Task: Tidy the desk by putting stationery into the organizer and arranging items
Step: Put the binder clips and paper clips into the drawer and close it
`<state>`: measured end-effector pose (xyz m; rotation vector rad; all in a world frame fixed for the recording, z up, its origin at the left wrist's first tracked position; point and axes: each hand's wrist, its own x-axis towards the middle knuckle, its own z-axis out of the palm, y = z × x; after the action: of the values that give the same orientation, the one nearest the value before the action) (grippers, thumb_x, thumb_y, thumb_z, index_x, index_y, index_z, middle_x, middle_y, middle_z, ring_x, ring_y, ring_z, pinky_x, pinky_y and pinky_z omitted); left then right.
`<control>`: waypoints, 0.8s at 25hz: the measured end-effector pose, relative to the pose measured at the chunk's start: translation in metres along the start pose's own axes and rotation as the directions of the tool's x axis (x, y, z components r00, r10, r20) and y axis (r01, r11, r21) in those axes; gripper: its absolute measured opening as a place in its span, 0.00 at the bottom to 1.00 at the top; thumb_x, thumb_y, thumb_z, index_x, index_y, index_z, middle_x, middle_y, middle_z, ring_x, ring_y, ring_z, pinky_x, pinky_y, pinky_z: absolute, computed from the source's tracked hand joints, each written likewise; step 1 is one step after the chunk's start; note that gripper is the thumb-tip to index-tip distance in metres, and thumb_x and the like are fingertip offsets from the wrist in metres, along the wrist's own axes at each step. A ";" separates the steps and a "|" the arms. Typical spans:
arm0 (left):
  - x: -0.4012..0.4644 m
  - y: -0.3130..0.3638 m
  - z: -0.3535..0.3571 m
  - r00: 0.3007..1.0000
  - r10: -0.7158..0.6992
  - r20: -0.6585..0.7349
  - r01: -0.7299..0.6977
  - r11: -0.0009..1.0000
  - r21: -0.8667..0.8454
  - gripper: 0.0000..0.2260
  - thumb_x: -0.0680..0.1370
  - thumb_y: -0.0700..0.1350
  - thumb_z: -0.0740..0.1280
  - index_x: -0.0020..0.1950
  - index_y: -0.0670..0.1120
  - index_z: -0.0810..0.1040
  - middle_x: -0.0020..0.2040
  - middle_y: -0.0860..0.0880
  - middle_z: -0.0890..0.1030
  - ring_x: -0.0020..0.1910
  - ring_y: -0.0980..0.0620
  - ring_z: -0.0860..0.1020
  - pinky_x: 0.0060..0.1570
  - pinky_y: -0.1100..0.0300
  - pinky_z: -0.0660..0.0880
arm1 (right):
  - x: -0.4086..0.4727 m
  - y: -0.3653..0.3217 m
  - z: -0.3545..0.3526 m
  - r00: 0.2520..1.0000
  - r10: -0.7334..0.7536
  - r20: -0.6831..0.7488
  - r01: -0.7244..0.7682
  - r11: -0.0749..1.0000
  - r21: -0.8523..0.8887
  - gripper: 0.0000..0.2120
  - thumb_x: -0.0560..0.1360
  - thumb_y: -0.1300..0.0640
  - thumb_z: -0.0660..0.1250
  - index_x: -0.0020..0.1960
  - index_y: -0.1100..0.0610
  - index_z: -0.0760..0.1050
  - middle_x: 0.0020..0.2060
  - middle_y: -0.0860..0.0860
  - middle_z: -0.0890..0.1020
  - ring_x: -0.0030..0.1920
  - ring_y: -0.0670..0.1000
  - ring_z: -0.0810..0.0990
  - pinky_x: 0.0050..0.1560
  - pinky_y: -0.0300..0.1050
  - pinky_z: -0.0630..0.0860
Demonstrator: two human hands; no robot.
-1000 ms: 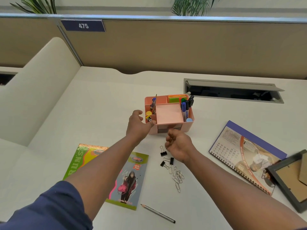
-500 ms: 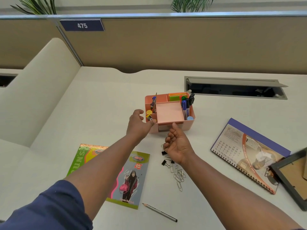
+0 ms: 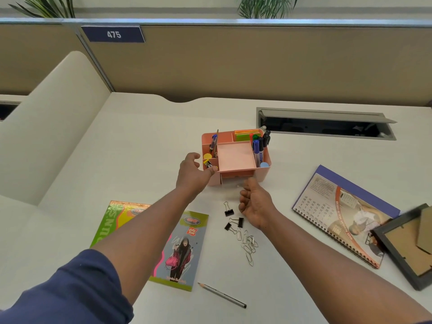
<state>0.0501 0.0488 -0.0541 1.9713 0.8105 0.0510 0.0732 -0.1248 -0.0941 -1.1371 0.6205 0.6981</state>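
Grip of the left hand [image 3: 192,175] rests on the front-left corner of the pink organizer [image 3: 265,169], thumb on its rim and fingers spread round the wall, steadying it; the right hand [image 3: 256,203] hovers palm-up with loosely curled fingers before the organizer's low front drawer [image 3: 236,175], and whether it holds anything I cannot tell. Best, I judge, to keep the organizer braced while the drawer is worked, then gather the binder clips [image 3: 233,218] and paper clips [image 3: 249,245] lying on the worktop [image 3: 140,148] just beside that wrist; markers [image 3: 260,148] stand in the right compartment, sticky notes [image 3: 245,134] at the back, pens [image 3: 214,142] on the left, and the middle tray looks bare.
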 end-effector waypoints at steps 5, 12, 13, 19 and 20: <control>-0.001 0.000 0.002 1.000 -0.007 -0.010 0.007 1.000 -0.007 0.29 0.76 0.50 0.74 0.73 0.48 0.67 0.66 0.44 0.73 0.61 0.46 0.74 0.48 0.56 0.72 | -0.017 0.009 -0.021 0.998 0.054 0.022 -0.053 0.996 -0.071 0.05 0.74 0.56 0.69 0.45 0.57 0.75 0.33 0.52 0.75 0.30 0.48 0.71 0.32 0.42 0.67; -0.006 -0.004 0.003 0.994 0.041 -0.103 -0.040 0.999 0.014 0.33 0.74 0.51 0.76 0.74 0.50 0.63 0.68 0.45 0.69 0.64 0.47 0.73 0.52 0.51 0.76 | -0.030 0.008 -0.032 1.000 -0.028 0.004 0.029 0.980 -0.199 0.14 0.74 0.52 0.73 0.53 0.60 0.78 0.40 0.54 0.77 0.35 0.49 0.74 0.35 0.42 0.70; -0.010 -0.005 0.004 0.987 0.070 -0.142 -0.067 0.997 0.029 0.33 0.74 0.52 0.75 0.74 0.50 0.63 0.68 0.46 0.68 0.63 0.49 0.73 0.49 0.53 0.74 | -0.031 0.009 -0.037 0.996 -0.084 -0.014 0.076 0.955 -0.287 0.13 0.74 0.52 0.73 0.53 0.59 0.77 0.42 0.54 0.77 0.37 0.50 0.75 0.36 0.43 0.72; -0.070 -0.041 0.031 0.796 0.604 -0.048 -0.596 0.794 0.121 0.10 0.76 0.42 0.72 0.54 0.44 0.75 0.48 0.52 0.74 0.44 0.56 0.70 0.41 0.62 0.71 | -0.039 0.029 -0.080 0.965 -0.240 0.109 0.186 0.326 -0.927 0.08 0.68 0.56 0.74 0.46 0.54 0.78 0.43 0.49 0.80 0.41 0.50 0.78 0.40 0.44 0.75; -0.081 -0.053 0.038 0.760 0.643 0.088 -0.649 0.747 0.147 0.07 0.76 0.41 0.72 0.52 0.45 0.78 0.45 0.53 0.74 0.43 0.56 0.71 0.42 0.60 0.73 | -0.041 0.032 -0.084 0.963 -0.229 0.143 0.190 0.195 -0.962 0.10 0.69 0.53 0.75 0.47 0.53 0.78 0.44 0.48 0.80 0.43 0.50 0.78 0.42 0.45 0.76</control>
<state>-0.0266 -0.0095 -0.0936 2.3286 0.0646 0.3725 0.0152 -0.2033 -0.1074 -2.4111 -0.0992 0.8340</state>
